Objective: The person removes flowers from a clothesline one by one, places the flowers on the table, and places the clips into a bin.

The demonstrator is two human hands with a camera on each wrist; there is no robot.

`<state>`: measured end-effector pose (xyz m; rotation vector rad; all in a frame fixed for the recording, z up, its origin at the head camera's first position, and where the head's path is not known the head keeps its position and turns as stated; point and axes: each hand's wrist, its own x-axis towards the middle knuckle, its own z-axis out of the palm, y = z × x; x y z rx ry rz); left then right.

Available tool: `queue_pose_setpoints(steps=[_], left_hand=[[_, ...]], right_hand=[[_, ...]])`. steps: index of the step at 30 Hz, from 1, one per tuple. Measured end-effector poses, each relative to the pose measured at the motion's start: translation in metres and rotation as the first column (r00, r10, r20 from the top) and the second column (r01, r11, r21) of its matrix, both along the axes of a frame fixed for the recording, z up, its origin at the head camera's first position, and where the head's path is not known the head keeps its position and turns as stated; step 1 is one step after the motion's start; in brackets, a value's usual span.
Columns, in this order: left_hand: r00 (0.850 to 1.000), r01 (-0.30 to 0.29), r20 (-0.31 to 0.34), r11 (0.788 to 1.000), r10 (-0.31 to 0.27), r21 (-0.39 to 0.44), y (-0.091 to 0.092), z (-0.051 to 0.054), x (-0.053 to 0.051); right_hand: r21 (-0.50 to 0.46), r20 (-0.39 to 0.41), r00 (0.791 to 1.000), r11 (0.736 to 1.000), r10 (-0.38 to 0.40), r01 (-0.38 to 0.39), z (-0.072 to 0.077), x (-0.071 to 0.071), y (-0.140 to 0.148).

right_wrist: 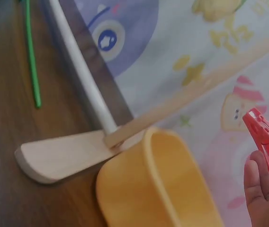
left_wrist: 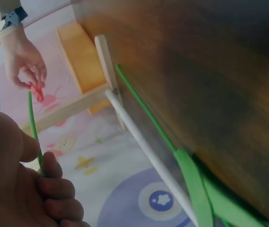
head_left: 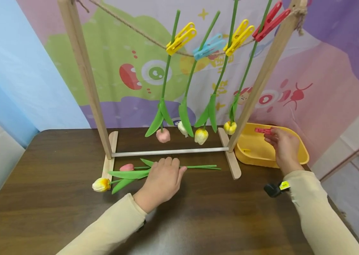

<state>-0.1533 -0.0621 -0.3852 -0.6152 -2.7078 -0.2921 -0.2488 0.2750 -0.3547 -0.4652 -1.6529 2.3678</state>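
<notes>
Over a tabletop [head_left: 217, 219], the left hand [head_left: 164, 179] grips a yellow-white tulip [head_left: 101, 185] beside a pink tulip [head_left: 126, 167], on the near side of a wooden rack [head_left: 84, 71]; the right hand [head_left: 285, 148] pinches a red clothespin [head_left: 263, 130] above the far-right basket [head_left: 256, 159].

The dark brown table [head_left: 217, 216] bears a wooden rack [head_left: 87, 76] at twelve o'clock, a yellow tub [head_left: 255, 160] at two and a pink tulip [head_left: 126, 167] toward eleven.
</notes>
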Motion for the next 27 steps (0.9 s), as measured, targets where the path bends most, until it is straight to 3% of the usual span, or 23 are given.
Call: queue_pose_setpoints(steps=[9,16,27], left_hand=[[0.999,0.003,-0.045,1.000,-0.003,-0.008,0.014,-0.018,-0.002],[1.000,0.005,-0.021,1.000,-0.006,-0.030,0.022,-0.026,-0.004],[0.999,-0.002,0.049,0.999,0.004,-0.048,0.028,-0.041,-0.013]], right_hand=[[-0.014,0.028,1.000,1.000,0.003,-0.003,-0.025,-0.009,0.007],[-0.008,0.050,0.999,1.000,-0.002,0.003,-0.035,-0.016,0.008],[0.161,0.157,0.987,0.986,0.027,-0.053,-0.042,-0.024,0.008]])
